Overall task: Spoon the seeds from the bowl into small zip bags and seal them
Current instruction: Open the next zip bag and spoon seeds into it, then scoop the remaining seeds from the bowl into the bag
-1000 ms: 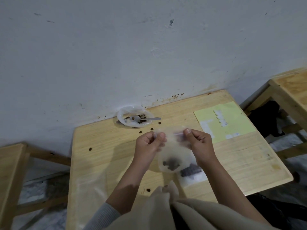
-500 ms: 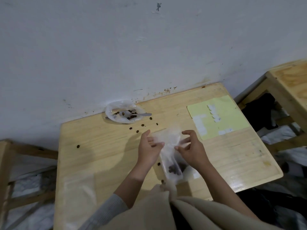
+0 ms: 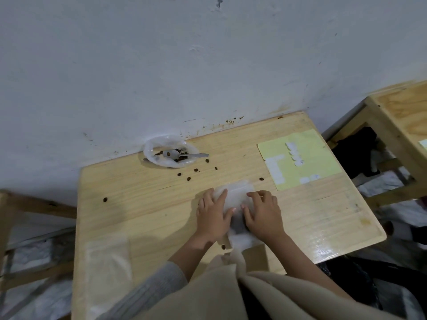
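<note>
Both hands lie flat on a small clear zip bag (image 3: 233,195) that rests on the wooden table (image 3: 143,218), near its middle and close to the person's body. The left hand (image 3: 213,215) presses the bag's left side with its fingers straight and spread, the index finger reaching up along the plastic. The right hand (image 3: 263,215) presses the right side, its fingers lightly bent at the knuckles but laid on the bag, not curled round it. The 2 thumbs point toward each other over the middle of the bag and nearly meet. A dark patch shows through the plastic between the hands, though it is too blurred to tell what it is. A white edge of plastic sticks out below the hands, and whether it belongs to the same bag or to another lying under it cannot be told.

At the far edge of the table, against the white wall (image 3: 208,65), sits a clear plastic bowl (image 3: 152,151) holding dark seeds (image 3: 179,159), with a spoon (image 3: 196,155) resting in it, handle pointing right over the rim. Several loose seeds (image 3: 189,179) lie scattered on the table between the bowl and the hands, 1 more sits well off to the left, and 1 lies just below the left wrist.

To the right, a pale yellow sheet (image 3: 318,158) carries a few white labels (image 3: 294,153). A larger clear plastic bag (image 3: 106,269) lies flat near the front left corner. The person wears a grey sleeve (image 3: 147,292) on the left arm, and beige cloth (image 3: 208,296) covers the lap.
</note>
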A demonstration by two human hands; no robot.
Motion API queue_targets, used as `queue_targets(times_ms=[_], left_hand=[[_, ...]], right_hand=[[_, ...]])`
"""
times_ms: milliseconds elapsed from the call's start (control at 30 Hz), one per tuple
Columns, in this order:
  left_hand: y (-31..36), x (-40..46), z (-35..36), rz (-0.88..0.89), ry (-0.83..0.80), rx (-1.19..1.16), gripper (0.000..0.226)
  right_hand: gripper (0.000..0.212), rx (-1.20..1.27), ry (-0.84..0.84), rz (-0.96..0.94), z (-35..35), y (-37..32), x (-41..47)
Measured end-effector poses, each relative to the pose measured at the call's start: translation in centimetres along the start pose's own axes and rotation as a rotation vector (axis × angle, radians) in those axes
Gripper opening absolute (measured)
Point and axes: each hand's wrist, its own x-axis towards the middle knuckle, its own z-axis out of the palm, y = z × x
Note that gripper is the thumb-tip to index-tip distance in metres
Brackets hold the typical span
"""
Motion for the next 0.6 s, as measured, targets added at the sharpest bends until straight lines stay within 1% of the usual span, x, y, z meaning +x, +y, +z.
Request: queue_targets(times_ms=[100, 167, 233, 333, 467, 533, 600], left_hand=[[-0.1, -0.3, -0.6, 0.034, -0.012, -0.083, 0.058], [-0.3, -1.0, -1.2, 0.056, -0.001, -0.155, 0.059], [-0.8, -2.0, -2.0, 0.070, 0.021, -0.210, 0.059], [-2.5, -3.9, -3.3, 0.067, 0.060, -0.272, 0.058], [-6.4, -6.8, -5.6, -0.008, 0.149, -0.319, 0.053], [-9.1, -8.1, -6.7, -0.081, 0.207, -0.304, 0.052], [-12.2, -9.6, -7.8, -0.177, 0.263, -0.273, 0.052]], right_hand=[[0.050, -0.066, -0.026, -0.005, -0.4, -0.2, 0.0], [0.044, -0.078, -0.030, 0.017, -1.1, -0.7, -0.1], [0.039, -0.085, 0.007, 0.023, -1.6, -1.5, -0.2], [0.034, -0.057, 0.083, -0.025, -2.2, -3.8, -0.5], [0.026, 0.099, 0.097, -0.136, -1.2, -8.9, -1.9], [0.025, 0.185, 0.032, -0.180, 0.3, -12.0, -3.3], [0.027, 0.259, -0.068, -0.190, 2.3, -15.0, -5.0]])
